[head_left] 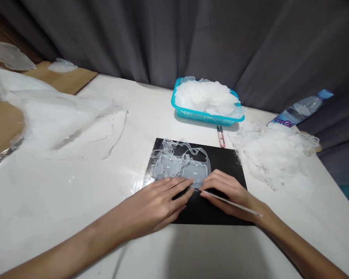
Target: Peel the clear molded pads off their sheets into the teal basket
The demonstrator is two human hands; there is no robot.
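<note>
Head camera looks down on a white table (75, 201) with a black mat (227, 162) lying near its middle. On the far left part of the mat lies a translucent moulded sheet (180, 164), with two rounded panels side by side and loose stringy trim curling around its far edge. The left hand (159, 201) lies flat on the mat, its grip spread, fingertips touching the sheet's near edge. The right hand (227, 192) rests just beside it on the right; its grip pinches a thin white stick (235, 202), whose tip meets the near edge of the sheet between the two hands.

Far behind the mat stands a blue basket (192, 114) heaped with pale translucent pieces. Pink snips (221, 136) lie between the basket and the mat. A pile of white trimmings (273, 155) sits to the right of the mat, and a plastic bottle (301, 108) lies on its side beyond it. Clear plastic wrap (61, 116) spreads over the left of the table, next to cardboard (69, 79).
</note>
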